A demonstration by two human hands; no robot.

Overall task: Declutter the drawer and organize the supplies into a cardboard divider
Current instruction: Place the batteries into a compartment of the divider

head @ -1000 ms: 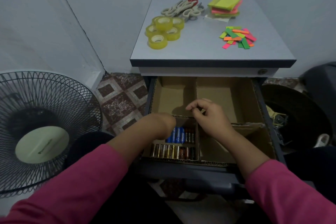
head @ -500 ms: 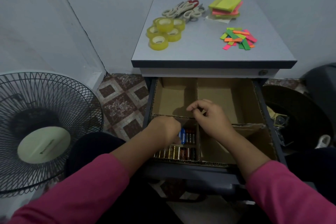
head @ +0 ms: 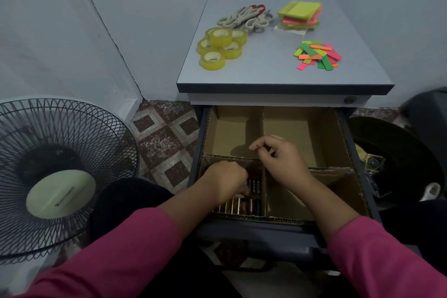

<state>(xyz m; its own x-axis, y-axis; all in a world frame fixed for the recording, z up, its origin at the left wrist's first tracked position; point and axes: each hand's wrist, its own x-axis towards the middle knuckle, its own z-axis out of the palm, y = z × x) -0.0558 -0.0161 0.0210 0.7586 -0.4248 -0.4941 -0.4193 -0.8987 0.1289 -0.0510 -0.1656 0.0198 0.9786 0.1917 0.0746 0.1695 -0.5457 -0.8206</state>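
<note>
We are looking down into the open dark blue drawer (head: 271, 231) that holds the brown cardboard divider (head: 263, 128). Our left hand (head: 226, 180) is down in the near-left box of the divider, right on top of the small round batteries (head: 238, 207) in gold, brown and black. Its fingers curl downward into the pile, but we cannot tell if they hold a battery, because the hand hides them. The batteries lie flat, side by side, with their long sides running from the front of the drawer toward the back.

Our right hand (head: 281, 158) hangs over the middle wall of the divider. Its fingers are bent and seem to hold nothing.

The left hand is the nearer one to the batteries, so we think it should do the tidying.

The other three boxes of the divider look bare. The yellow tape rolls (head: 221, 47), the pale-handled scissors (head: 244, 17), the bright sticky note pads (head: 300, 14) and the little coloured paper strips (head: 318, 55) wait on the grey cabinet top (head: 266, 68), behind the drawer.
</note>
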